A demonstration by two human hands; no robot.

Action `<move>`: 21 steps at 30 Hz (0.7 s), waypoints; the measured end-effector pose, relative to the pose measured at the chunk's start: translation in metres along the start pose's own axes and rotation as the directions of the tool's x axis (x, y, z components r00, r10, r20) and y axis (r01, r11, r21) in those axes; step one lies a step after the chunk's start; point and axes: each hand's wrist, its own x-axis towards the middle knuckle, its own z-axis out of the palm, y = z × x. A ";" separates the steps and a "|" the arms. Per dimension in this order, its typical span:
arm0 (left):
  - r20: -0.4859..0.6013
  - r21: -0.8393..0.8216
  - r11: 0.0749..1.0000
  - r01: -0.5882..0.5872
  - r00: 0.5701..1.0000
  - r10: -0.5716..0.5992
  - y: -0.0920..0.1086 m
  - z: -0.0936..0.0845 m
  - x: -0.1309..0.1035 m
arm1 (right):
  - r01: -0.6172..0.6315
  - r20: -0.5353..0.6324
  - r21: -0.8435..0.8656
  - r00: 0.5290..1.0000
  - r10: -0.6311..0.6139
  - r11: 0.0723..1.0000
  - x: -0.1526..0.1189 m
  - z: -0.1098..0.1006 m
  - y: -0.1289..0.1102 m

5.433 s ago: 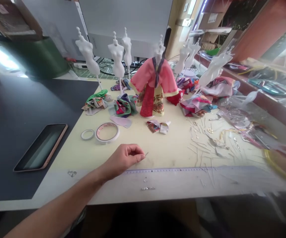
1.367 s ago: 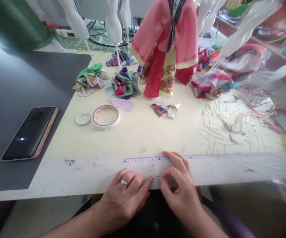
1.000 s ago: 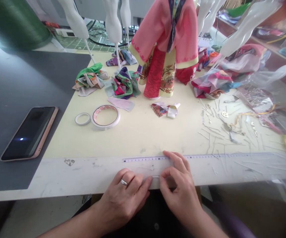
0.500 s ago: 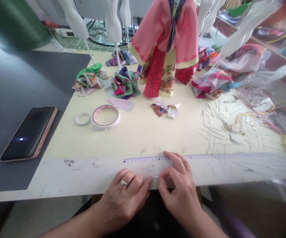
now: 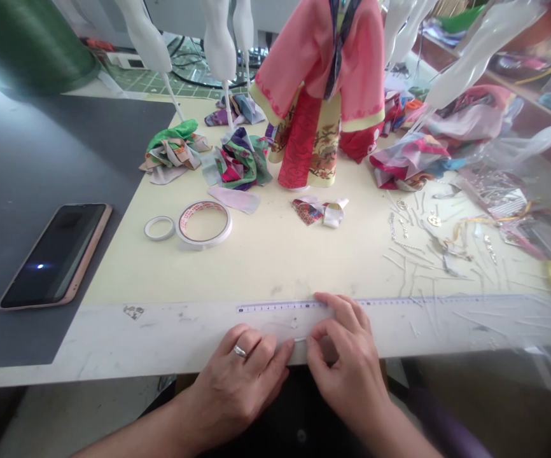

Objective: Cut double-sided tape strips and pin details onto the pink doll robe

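Observation:
Both hands meet at the near edge of the table (image 5: 266,261). My left hand (image 5: 237,375), with a ring on one finger, and my right hand (image 5: 347,362) pinch the two ends of a tiny silver metal piece (image 5: 300,340) between their fingertips. It is held just above the pale strip with a ruler scale (image 5: 280,307) along the table's front. A pink and red doll robe (image 5: 323,95) stands on a mannequin at the back centre.
A phone (image 5: 53,254) lies on the dark mat at left. Two tape rolls (image 5: 203,224) sit mid-table. Fabric scraps (image 5: 240,159) and bare white mannequins (image 5: 218,44) stand behind. Small metal trinkets and pins (image 5: 428,235) are scattered at right, beside plastic bags (image 5: 499,191).
Five seconds ago only my left hand was on the table, pinching the small piece farther out. Both hands have held it at the front edge for the last second, almost still.

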 end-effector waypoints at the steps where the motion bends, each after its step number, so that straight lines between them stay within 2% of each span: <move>1: 0.001 0.002 1.000 0.002 1.000 -0.002 0.000 0.000 0.000 | -0.001 0.000 0.000 1.000 0.001 1.000 0.000 0.000 0.000; 21: 0.003 0.010 1.000 -0.002 1.000 0.002 -0.001 0.000 0.001 | 0.006 -0.005 -0.023 1.000 -0.007 1.000 0.001 0.000 -0.001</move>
